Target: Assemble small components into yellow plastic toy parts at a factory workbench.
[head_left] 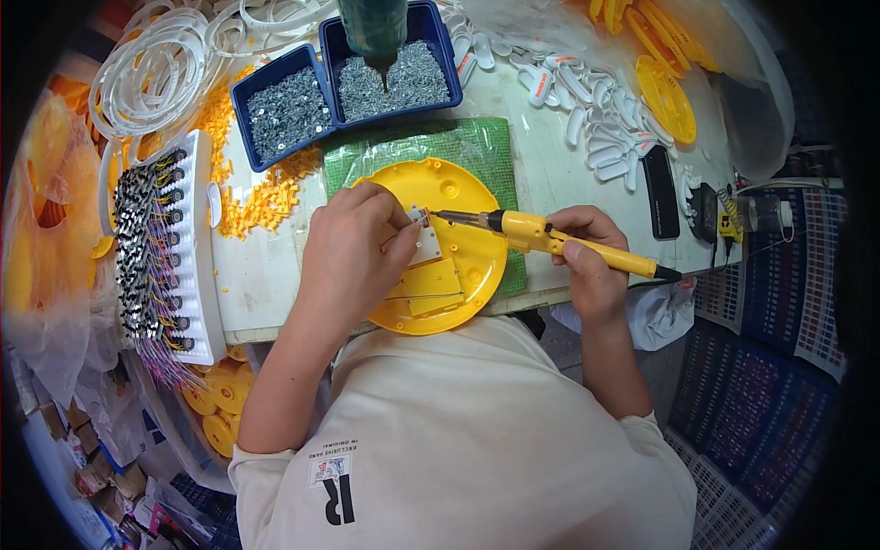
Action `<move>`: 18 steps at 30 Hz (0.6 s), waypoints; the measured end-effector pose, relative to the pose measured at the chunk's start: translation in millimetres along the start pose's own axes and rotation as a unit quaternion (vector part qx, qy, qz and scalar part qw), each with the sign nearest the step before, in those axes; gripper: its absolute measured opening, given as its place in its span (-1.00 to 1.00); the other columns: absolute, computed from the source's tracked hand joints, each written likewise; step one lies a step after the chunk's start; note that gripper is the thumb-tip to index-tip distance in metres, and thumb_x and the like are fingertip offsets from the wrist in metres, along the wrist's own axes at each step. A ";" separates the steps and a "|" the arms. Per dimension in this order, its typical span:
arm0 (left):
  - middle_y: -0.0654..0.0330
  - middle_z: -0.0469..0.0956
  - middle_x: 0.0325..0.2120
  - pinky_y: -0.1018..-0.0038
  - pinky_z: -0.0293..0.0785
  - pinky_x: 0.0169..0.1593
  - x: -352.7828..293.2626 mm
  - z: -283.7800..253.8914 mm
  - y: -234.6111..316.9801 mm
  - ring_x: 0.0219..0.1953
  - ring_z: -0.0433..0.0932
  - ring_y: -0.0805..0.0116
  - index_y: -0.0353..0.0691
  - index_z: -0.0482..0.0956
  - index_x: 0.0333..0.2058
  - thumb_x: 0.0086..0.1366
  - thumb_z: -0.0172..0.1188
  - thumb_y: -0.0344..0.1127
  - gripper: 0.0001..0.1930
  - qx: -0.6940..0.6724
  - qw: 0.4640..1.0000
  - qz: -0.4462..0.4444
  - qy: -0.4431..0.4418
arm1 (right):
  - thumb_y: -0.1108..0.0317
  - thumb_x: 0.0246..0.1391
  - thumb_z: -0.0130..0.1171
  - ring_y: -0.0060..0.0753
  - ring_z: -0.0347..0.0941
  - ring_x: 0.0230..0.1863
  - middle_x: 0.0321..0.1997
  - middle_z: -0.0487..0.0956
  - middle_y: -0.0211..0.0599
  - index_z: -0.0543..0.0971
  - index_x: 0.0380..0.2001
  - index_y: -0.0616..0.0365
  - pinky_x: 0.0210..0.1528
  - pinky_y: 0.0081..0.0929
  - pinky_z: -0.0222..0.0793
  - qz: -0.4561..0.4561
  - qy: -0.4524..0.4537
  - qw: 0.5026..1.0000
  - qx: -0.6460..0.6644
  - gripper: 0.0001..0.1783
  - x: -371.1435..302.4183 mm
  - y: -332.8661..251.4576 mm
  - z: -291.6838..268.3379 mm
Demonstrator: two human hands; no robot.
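Observation:
A round yellow plastic shell [481,261] lies on a green woven mat [371,147] in front of me. Inside it sits a small white circuit board [427,247], with a flat yellow rectangular part [431,284] below. My right hand [594,275] grips a yellow soldering iron [527,229], its tip pointing left at the board's upper end. Over the shell's left side, my left hand [357,243] has its fingers pinched together at the board's left edge. Whatever those fingers hold is hidden.
Two blue bins [284,110] of screws stand at the back, under a hanging power screwdriver [374,32]. Left are a white tray [203,257] of wired round parts, orange pieces [266,206] and white rings [147,78]. White-grey parts [610,137] and a black phone-like slab [659,192] lie right.

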State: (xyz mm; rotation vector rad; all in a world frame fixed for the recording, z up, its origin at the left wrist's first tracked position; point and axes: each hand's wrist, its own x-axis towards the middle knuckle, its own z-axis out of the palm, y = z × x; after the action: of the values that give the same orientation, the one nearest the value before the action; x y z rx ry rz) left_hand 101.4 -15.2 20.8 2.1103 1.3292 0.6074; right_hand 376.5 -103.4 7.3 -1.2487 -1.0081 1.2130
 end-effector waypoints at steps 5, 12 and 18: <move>0.06 0.63 -0.37 0.15 0.53 -0.13 -1.4 -1.4 1.2 -0.25 0.60 0.00 -0.31 0.66 -0.45 0.14 0.42 -0.42 -0.88 0.007 1.000 0.011 0.006 | 0.31 0.11 0.15 -0.67 0.48 -0.27 -0.19 0.64 -0.30 0.60 -0.05 0.33 -0.17 -0.68 0.45 -0.007 -0.001 1.000 -0.011 -0.61 0.5 0.1 2.1; 0.07 0.63 -0.35 0.24 0.53 -0.16 -3.6 -10.6 2.2 -0.28 0.60 0.07 -0.34 0.66 -0.33 0.22 0.42 -0.45 -0.88 -0.006 0.999 0.002 0.033 | 0.33 0.11 0.14 -0.67 0.48 -0.27 -0.19 0.65 -0.30 0.61 -0.06 0.34 -0.16 -0.68 0.46 -0.002 0.005 1.000 -0.014 -0.62 0.7 2.4 5.0; 0.14 0.63 -0.45 0.18 0.49 -0.19 -3.1 -1.6 -5.5 -0.32 0.59 0.05 -0.24 0.69 -0.36 0.18 0.43 -0.45 -0.92 -0.017 0.998 0.011 0.055 | 0.35 0.10 0.13 -0.67 0.48 -0.28 -0.19 0.65 -0.31 0.61 -0.06 0.33 -0.16 -0.67 0.46 -0.006 -0.004 1.000 -0.020 -0.63 1.2 4.0 8.6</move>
State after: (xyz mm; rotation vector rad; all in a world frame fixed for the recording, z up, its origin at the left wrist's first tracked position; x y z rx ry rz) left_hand 95.5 -15.8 18.1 2.0934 1.3458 0.7593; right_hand 367.7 -101.4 4.1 -1.2684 -1.0479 1.1951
